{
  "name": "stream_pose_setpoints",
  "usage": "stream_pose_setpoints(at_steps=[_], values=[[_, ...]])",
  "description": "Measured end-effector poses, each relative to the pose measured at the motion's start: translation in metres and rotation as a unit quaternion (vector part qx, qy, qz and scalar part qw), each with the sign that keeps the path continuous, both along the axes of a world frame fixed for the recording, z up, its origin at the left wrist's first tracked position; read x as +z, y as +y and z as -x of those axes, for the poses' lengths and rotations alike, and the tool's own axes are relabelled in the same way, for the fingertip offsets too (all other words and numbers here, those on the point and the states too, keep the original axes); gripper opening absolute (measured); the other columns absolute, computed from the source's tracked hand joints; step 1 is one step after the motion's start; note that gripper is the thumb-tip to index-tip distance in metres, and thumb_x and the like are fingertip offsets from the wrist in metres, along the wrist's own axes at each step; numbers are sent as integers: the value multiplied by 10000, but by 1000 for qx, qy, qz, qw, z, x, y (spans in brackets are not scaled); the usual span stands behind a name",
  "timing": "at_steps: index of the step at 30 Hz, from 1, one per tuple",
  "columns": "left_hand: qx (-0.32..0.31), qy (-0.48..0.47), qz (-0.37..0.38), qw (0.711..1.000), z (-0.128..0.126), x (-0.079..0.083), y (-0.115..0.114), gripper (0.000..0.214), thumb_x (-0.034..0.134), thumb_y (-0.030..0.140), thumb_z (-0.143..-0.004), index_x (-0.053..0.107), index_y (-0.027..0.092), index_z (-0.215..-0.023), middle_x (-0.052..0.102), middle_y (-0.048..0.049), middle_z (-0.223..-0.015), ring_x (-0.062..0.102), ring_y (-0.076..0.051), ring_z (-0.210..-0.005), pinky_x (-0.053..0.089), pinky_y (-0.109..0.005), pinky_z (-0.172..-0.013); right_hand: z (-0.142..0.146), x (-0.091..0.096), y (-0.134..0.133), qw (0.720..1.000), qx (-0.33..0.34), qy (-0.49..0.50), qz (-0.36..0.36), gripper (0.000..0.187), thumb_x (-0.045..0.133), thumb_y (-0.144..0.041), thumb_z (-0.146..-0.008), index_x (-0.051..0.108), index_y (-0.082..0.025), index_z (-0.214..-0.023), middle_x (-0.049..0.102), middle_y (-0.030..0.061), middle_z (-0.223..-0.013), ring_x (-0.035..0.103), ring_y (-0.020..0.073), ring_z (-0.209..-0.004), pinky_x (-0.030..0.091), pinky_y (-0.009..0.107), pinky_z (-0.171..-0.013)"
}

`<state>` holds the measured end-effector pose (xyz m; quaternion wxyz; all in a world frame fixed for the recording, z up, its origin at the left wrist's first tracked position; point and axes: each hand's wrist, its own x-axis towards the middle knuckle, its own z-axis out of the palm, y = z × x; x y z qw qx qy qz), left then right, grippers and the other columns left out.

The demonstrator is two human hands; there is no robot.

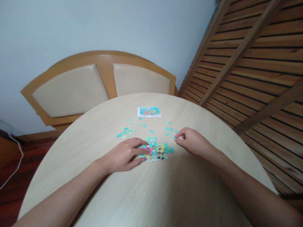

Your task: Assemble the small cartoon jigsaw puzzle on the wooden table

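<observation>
A small, partly joined cartoon jigsaw (158,149) lies on the round pale wooden table (146,189). My left hand (125,155) lies flat with fingers stretched over the jigsaw's left edge, pressing it down. My right hand (193,141) rests just right of the jigsaw, thumb and forefinger pinched together at a small teal piece (174,137). Several loose teal pieces (126,131) are scattered behind my left hand, and more loose pieces (169,129) lie behind my right hand.
A small reference picture card (149,111) lies farther back on the table. Behind the table stands a wooden bench back with two beige cushions (99,85) against a pale wall. Slatted wooden panelling (255,69) runs along the right. A cable (14,164) hangs at far left.
</observation>
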<state>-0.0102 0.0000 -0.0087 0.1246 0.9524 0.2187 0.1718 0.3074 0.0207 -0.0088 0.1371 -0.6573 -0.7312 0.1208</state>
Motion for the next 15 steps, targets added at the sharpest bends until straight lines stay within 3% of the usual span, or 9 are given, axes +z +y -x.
stream_pose_setpoints(at_steps=[7,15], values=[[-1,3,5,1000,0,1,0,301,556,323,-998,662,239,-1267,622,-109,-1296,600,-260,-1176,515,-454,-1010,1,-2,-1,1000,-11,8,-22,145,666,-313,-786,738,-192,-820,716,89,-944,670,242,-808,477,341,-740],[-2,6,-1,1000,0,-1,1,299,561,322,-997,656,238,-1267,616,-108,-1295,594,-253,-1174,512,-445,-1016,9,5,-6,998,-6,59,7,74,675,-290,-759,705,-224,-761,719,33,-767,660,203,-709,437,295,-620]])
